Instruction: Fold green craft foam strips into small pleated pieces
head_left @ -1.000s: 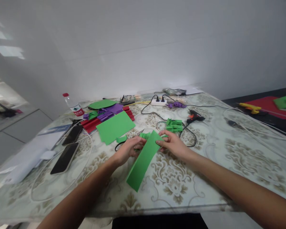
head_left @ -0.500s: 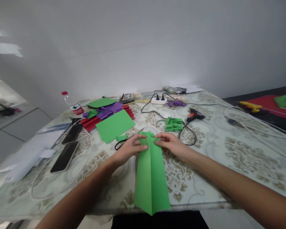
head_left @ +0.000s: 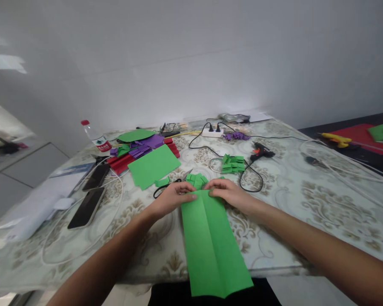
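Observation:
Between my hands is a green paper sheet [head_left: 213,246] with a lengthwise crease down its middle; its near end hangs past the table edge. My left hand [head_left: 174,197] pinches the far left corner, thumb on top. My right hand [head_left: 231,194] grips the far right corner the same way. Just beyond the sheet lie small folded green paper pieces [head_left: 196,180]. Scissors [head_left: 167,187] rest beside my left hand, partly covered by it, next to a green scrap [head_left: 162,182]. Farther right sits a cluster of folded green pieces [head_left: 232,163].
Green sheets [head_left: 155,166] lie at the left by purple paper [head_left: 143,146] and red folded paper [head_left: 121,163]. Two phones [head_left: 87,208] and a bottle [head_left: 97,138] stand farther left. A glue gun [head_left: 261,151] and a power strip [head_left: 212,133] with cables are behind.
The green strip, folded at first, has been opened out into a wider creased sheet. Its near end has swung toward me, over the table edge. Both hands stay at its far end.

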A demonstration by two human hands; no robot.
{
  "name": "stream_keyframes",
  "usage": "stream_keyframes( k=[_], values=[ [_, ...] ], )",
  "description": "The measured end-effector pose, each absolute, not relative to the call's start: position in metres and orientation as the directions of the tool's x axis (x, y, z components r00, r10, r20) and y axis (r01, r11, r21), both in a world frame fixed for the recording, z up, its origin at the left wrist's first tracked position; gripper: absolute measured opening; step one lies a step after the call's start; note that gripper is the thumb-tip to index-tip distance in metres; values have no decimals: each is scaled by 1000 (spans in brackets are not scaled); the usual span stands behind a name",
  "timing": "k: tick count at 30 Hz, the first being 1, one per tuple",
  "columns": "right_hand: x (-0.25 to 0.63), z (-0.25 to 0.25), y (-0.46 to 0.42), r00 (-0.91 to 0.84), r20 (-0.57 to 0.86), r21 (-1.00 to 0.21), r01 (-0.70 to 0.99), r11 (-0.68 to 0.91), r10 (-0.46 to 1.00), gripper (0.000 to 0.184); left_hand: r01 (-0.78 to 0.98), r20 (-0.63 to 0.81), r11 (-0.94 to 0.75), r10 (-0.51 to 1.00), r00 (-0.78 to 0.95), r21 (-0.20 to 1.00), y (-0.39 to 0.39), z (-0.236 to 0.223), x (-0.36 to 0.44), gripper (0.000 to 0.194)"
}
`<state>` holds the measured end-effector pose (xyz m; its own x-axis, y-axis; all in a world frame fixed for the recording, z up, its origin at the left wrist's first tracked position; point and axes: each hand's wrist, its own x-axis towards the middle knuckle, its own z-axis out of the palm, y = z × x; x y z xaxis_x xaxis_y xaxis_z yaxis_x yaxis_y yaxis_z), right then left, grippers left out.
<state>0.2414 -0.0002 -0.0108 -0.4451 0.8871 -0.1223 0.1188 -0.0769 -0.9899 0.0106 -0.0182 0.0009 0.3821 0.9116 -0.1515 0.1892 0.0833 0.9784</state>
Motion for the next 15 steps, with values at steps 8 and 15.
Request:
stream_keyframes(
  k=[8, 15],
  values=[
    [241, -11, -1, -560, 1, -991, 109, 74, 829, 31, 272, -100, -29, 888, 449, 962, -17, -4, 11, 22],
    [241, -12, -1, -602, 59, -976, 132, 172, 796, 25, 274, -97, -52, 858, 504, 960, -20, -5, 15, 24]
  ],
)
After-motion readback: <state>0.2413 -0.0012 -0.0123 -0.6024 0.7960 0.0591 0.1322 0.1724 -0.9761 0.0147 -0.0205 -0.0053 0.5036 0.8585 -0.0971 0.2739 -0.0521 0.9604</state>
